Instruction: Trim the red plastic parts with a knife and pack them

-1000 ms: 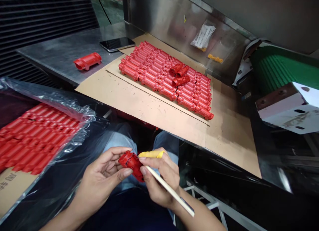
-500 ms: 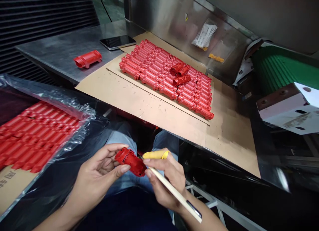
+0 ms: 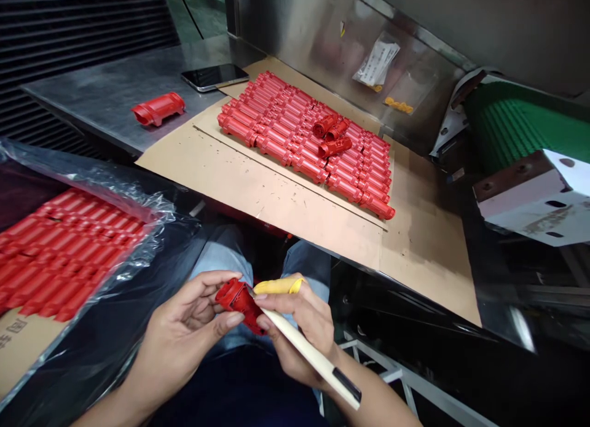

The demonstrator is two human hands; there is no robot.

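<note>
My left hand (image 3: 184, 325) grips one end of a hollow red plastic tube part (image 3: 238, 299) between thumb and fingers, above my lap. My right hand (image 3: 302, 325) is closed around a slim knife (image 3: 308, 353) with a cream handle and a dark slot near its back end. A yellow finger cot (image 3: 279, 285) covers one right fingertip. The knife's thin tip meets the upper side of the red part, and its blade is mostly hidden. My right thumb rests against the part's lower end.
Rows of red tube parts (image 3: 295, 132) lie on cardboard (image 3: 221, 163), with several loose on top. A single red part (image 3: 159, 109) and a phone (image 3: 214, 77) lie left. Bagged red parts (image 3: 78, 242) are at lower left. A green-belted conveyor (image 3: 530, 126) stands right.
The red part has turned slightly and tilted more steeply in my left hand. My right hand with the knife has shifted a little left along it.
</note>
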